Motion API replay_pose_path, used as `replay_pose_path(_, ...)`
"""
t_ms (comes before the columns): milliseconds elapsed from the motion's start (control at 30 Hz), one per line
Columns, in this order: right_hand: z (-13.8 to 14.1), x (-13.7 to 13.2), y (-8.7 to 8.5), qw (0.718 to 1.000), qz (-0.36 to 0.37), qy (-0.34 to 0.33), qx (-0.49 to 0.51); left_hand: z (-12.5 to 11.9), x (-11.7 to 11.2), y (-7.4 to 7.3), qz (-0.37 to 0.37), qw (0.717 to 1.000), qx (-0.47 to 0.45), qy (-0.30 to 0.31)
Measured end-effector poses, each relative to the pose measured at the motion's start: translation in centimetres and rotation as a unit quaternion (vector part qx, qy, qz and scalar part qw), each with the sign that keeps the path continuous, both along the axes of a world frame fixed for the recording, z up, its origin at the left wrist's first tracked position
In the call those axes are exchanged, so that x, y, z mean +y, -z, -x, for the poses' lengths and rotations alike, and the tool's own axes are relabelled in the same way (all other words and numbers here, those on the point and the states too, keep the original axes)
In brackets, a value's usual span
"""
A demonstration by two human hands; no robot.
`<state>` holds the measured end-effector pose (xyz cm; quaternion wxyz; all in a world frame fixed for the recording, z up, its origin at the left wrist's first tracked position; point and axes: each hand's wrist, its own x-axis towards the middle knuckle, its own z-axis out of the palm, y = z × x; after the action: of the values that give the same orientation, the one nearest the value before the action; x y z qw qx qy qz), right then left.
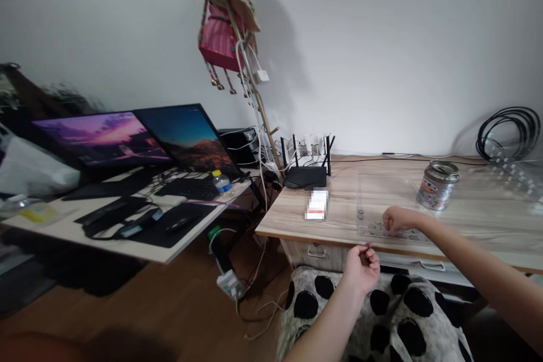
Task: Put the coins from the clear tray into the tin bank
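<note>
Over the near part of a clear plastic tray (369,186) on the wooden desk, my right hand (401,220) is closed with its knuckles up. Its fingertips point down among several small round silvery discs (374,228), which look like coins. Whatever those fingers grip is hidden. My left hand (362,267) is held palm up just in front of the desk edge, above my lap, fingers curled in. I cannot make out what lies inside it. A printed metal tin (439,186) with a lid stands upright behind and to the right of my right hand.
A black router (306,176) with antennas and a phone-like blurred white rectangle (317,205) are on the desk's left. A coiled black cable (509,130) rests at the back right. Another table (165,251) on the left holds monitors and a small bottle (221,182). Drawers sit below the desk.
</note>
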<state>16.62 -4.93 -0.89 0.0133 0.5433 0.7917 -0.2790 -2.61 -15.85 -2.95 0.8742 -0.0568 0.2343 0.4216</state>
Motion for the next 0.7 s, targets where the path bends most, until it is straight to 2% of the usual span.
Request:
replay_pose_path(167,-0.2,0.0,-0.2,1.0,0.011,-0.001,-0.003,-0.1,-0.1,0.2,0.0,0.999,-0.016,0.033)
replay_pose_path(367,1.1,0.0,-0.1,1.0,-0.01,0.0,0.019,-0.5,-0.2,0.7,0.002,0.998,-0.03,0.051)
replay_pose_path(700,3.2,0.2,-0.9,0.995,-0.02,-0.08,0.047,-0.3,-0.1,1.6,0.013,0.997,-0.039,0.058)
